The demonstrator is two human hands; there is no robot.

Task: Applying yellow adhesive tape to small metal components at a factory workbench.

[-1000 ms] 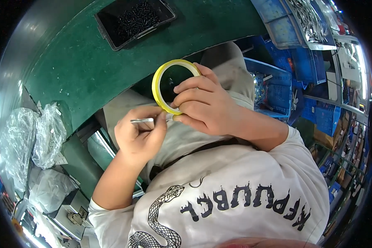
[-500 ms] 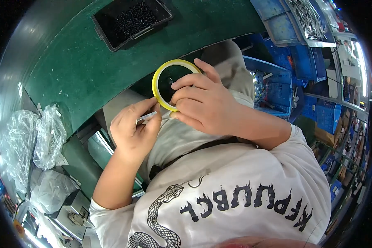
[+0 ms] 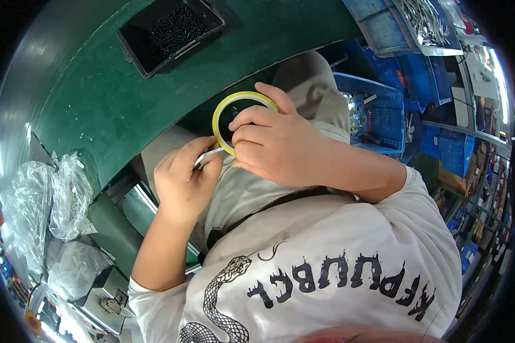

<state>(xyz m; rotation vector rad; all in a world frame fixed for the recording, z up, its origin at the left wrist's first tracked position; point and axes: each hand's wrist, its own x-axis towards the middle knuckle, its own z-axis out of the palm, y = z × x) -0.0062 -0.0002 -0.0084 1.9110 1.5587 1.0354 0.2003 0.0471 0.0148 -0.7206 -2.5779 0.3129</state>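
Observation:
A roll of yellow tape [image 3: 217, 119] with a pale inner ring is held over my lap. My right hand [image 3: 283, 144] grips it, fingers through and over the ring's right side, thumb at its lower edge. In my left hand [image 3: 183, 180], a thin flat whitish strip [image 3: 208, 154] is pinched between thumb and fingers. Its tip points at the roll's lower left edge, where the left fingertips come close to the tape. Whether the strip or those fingertips touch the tape, I cannot tell.
Across the green tabletop [image 3: 114, 108] stands a black bin [image 3: 137, 57] of small black parts. Blue crates [image 3: 377, 126] are on the right, with a bin of metal parts [image 3: 423, 23] above them. Clear plastic bags [image 3: 71, 197] lie at the left, near a metal box [image 3: 106, 303].
The tape roll has tilted and dropped slightly in my right hand. More of the whitish strip shows, now angled up toward the roll. The whole view has shifted a little.

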